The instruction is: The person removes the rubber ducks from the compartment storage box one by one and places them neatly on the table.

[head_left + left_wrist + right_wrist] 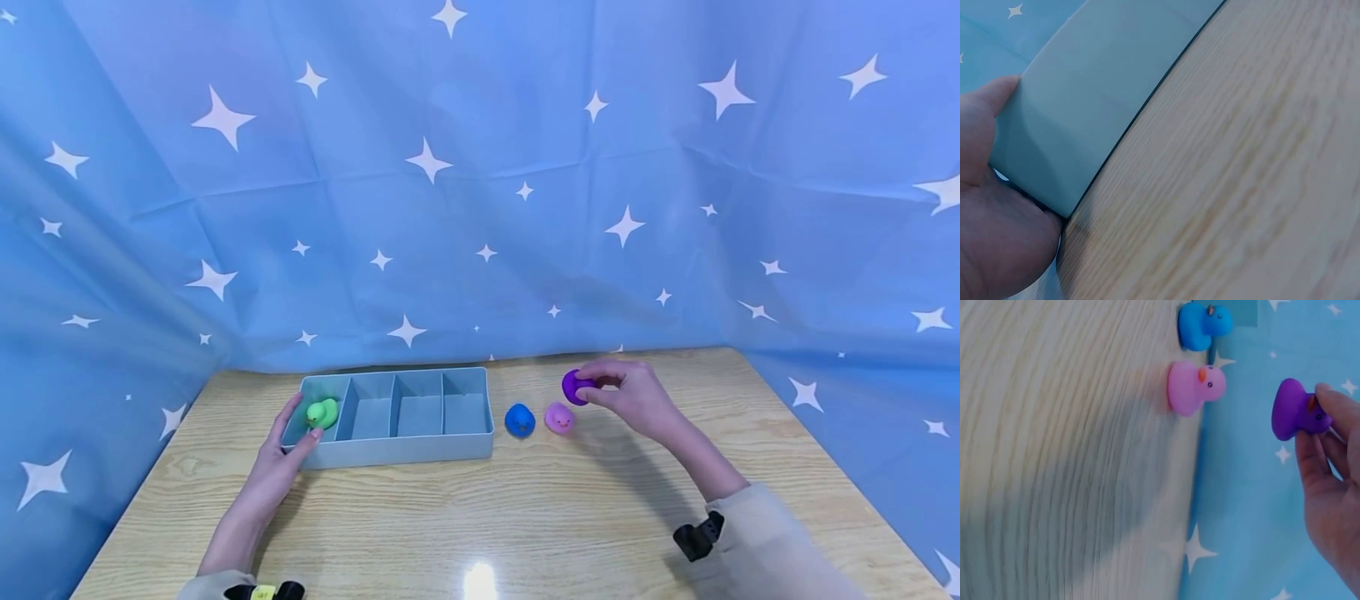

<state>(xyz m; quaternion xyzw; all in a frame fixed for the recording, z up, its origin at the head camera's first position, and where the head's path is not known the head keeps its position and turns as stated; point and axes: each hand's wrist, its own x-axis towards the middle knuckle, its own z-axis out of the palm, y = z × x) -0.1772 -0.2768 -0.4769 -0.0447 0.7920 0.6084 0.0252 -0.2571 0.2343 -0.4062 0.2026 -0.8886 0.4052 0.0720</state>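
- The right hand (637, 398) has the purple duck (576, 387) pinched between thumb and fingertips, lifted clear of the surface (525, 517), up near the far edge and to the right of the tray (397, 450). From the wrist view the fingers (1319, 434) curl round the duck's head end.
- The left hand (281, 462) rests against the tray's near-left corner, fingers fairly straight along the wall and thumb on the front face; it braces the tray more than it grips it.
- As I judge it, the sorting is a quarter done: the green duck (322, 412) already sits in the leftmost compartment, and the other three compartments show nothing inside.
- Left to go: the purple duck in hand, then the blue duck (520, 420) and the pink duck (559, 418), which stand side by side on the surface just right of the tray, the blue one nearer to it.
- Room to move looks good: open air between the raised duck and the tray, though the way leftward passes over the two standing ducks.
- The blue starred cloth (480, 208) hangs close behind the tray and ducks, so there is little room at the back; the near half of the surface is bare wood.
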